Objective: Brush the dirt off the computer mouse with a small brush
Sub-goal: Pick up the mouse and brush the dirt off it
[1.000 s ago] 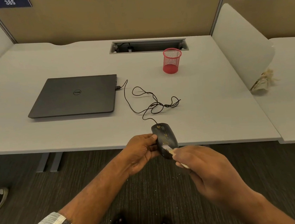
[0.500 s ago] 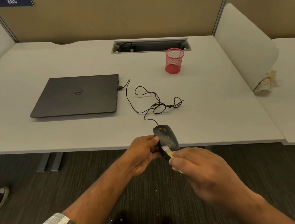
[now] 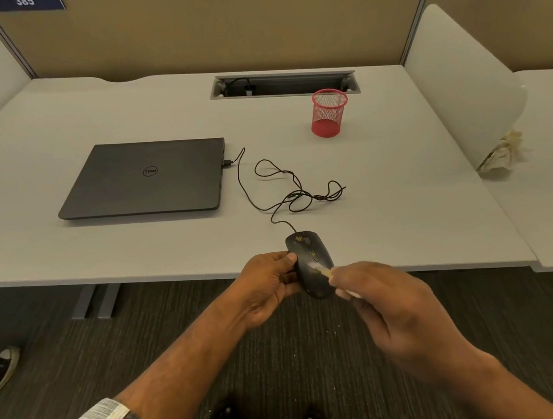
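A black wired computer mouse (image 3: 308,257) with yellowish dirt specks on its top is held over the desk's front edge. My left hand (image 3: 266,286) grips its left side, thumb on the upper edge. My right hand (image 3: 393,313) pinches a small pale brush (image 3: 323,270), whose tip rests on the middle of the mouse's back. Most of the brush handle is hidden inside my fingers. The mouse cable (image 3: 286,191) runs in loose loops across the desk to the laptop.
A closed dark laptop (image 3: 144,178) lies on the grey desk (image 3: 66,254) to the left. A red mesh pen cup (image 3: 327,112) stands behind, near a cable slot (image 3: 285,84). White dividers flank the desk; crumpled paper (image 3: 503,156) sits at the right. Dark carpet below.
The brush tip has shifted a little up the mouse's back, from near its rear end toward the middle. My left hand keeps the same hold.
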{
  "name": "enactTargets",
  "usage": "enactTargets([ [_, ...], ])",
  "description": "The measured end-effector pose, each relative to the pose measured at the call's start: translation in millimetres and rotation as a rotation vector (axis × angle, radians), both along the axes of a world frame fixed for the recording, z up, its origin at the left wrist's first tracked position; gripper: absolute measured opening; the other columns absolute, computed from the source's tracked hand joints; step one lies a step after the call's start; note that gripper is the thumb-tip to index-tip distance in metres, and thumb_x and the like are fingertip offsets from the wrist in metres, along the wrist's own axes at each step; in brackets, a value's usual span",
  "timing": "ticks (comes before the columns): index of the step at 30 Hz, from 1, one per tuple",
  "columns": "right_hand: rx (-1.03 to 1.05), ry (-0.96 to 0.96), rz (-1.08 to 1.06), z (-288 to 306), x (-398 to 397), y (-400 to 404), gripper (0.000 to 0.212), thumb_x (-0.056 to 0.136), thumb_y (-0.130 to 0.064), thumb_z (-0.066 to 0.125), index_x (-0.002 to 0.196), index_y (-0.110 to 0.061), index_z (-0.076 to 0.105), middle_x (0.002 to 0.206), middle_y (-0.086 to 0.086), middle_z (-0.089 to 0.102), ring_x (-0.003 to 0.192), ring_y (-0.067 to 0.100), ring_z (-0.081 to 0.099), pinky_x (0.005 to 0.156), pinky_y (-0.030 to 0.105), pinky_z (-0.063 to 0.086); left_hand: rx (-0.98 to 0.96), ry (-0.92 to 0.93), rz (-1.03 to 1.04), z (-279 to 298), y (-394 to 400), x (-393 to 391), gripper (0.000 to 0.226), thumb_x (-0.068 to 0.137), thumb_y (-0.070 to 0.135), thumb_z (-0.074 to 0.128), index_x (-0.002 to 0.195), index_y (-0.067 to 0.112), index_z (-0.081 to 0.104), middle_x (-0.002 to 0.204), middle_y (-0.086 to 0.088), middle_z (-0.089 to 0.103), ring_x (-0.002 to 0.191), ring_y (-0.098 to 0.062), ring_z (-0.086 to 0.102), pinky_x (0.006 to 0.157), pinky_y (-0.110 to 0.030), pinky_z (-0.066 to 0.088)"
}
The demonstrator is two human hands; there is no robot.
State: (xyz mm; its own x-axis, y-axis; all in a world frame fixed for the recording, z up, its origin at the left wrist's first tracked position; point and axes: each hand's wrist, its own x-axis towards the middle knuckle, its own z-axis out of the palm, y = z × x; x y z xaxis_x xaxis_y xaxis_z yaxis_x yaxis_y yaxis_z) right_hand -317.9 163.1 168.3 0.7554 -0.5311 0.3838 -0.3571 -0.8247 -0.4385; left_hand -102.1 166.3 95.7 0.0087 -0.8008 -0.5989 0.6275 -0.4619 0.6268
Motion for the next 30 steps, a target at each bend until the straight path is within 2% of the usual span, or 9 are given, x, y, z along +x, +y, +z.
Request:
enactTargets([
  [3,0.026,0.080,0.035,-4,-2,2,0.020,0.090,-0.015,0.057,0.108,-0.017,0.065,0.101,-0.005,0.070,0.091,0.011,0.066,0.074,0.034,0.056,0.000,0.009,0.013,-1,1,-2,0.034,0.105,0.006,0.047,0.134,-0.010,0.054,0.125,-0.028,0.070,0.113,-0.035,0.072,0.081,-0.040,0.066],
  [6,0.038,0.121,0.061,-4,-8,8,0.022,0.091,-0.023,0.048,0.107,-0.021,0.064,0.098,-0.008,0.071,0.089,0.008,0.066,0.073,0.032,0.057,0.006,0.007,0.036,-2,1,0,0.034,0.105,0.006,0.047,0.135,-0.009,0.052,0.126,-0.028,0.068,0.113,-0.035,0.071,0.081,-0.041,0.066],
  [10,0.041,0.029,0.044,0,-12,2,0.023,0.093,-0.024,0.049,0.113,-0.022,0.061,0.104,-0.008,0.071,0.095,0.006,0.065,0.078,0.029,0.056,0.005,-0.005,0.020,0,2,2,0.034,0.105,0.006,0.046,0.135,-0.008,0.053,0.128,-0.028,0.067,0.115,-0.036,0.070,0.085,-0.043,0.065],
  [13,0.027,-0.072,0.014,0,-7,-6,0.024,0.092,-0.021,0.052,0.114,-0.017,0.061,0.104,0.000,0.071,0.094,0.013,0.068,0.076,0.034,0.057,0.000,-0.016,0.003,1,1,1,0.035,0.106,0.006,0.046,0.136,-0.009,0.052,0.131,-0.029,0.065,0.119,-0.038,0.067,0.093,-0.046,0.062],
  [17,0.082,-0.045,-0.011,-5,-6,-9,0.026,0.092,-0.023,0.050,0.112,-0.016,0.065,0.102,-0.003,0.072,0.093,0.011,0.067,0.074,0.037,0.058,-0.008,-0.006,-0.003,1,2,0,0.033,0.106,0.007,0.046,0.133,-0.009,0.055,0.127,-0.028,0.069,0.114,-0.036,0.072,0.088,-0.044,0.064],
  [22,0.115,0.030,0.032,-9,-15,1,0.023,0.093,-0.030,0.047,0.112,-0.029,0.059,0.101,-0.014,0.070,0.092,-0.001,0.063,0.075,0.026,0.056,-0.005,-0.012,0.023,0,4,5,0.032,0.105,0.006,0.046,0.132,-0.009,0.056,0.124,-0.027,0.071,0.107,-0.034,0.075,0.086,-0.043,0.065],
  [27,0.138,-0.152,-0.050,-4,-15,-12,0.024,0.094,-0.028,0.050,0.116,-0.029,0.059,0.103,-0.019,0.064,0.094,-0.007,0.060,0.079,0.011,0.048,0.010,-0.031,0.008,2,3,5,0.031,0.106,0.007,0.045,0.130,-0.008,0.059,0.125,-0.026,0.070,0.116,-0.035,0.070,0.092,-0.045,0.063],
  [30,0.142,-0.188,-0.104,-6,-11,-20,0.025,0.093,-0.028,0.048,0.115,-0.029,0.059,0.103,-0.017,0.064,0.098,-0.001,0.061,0.083,0.013,0.050,0.006,-0.035,-0.010,4,2,3,0.031,0.107,0.007,0.043,0.130,-0.007,0.059,0.128,-0.026,0.069,0.120,-0.035,0.067,0.094,-0.042,0.061],
])
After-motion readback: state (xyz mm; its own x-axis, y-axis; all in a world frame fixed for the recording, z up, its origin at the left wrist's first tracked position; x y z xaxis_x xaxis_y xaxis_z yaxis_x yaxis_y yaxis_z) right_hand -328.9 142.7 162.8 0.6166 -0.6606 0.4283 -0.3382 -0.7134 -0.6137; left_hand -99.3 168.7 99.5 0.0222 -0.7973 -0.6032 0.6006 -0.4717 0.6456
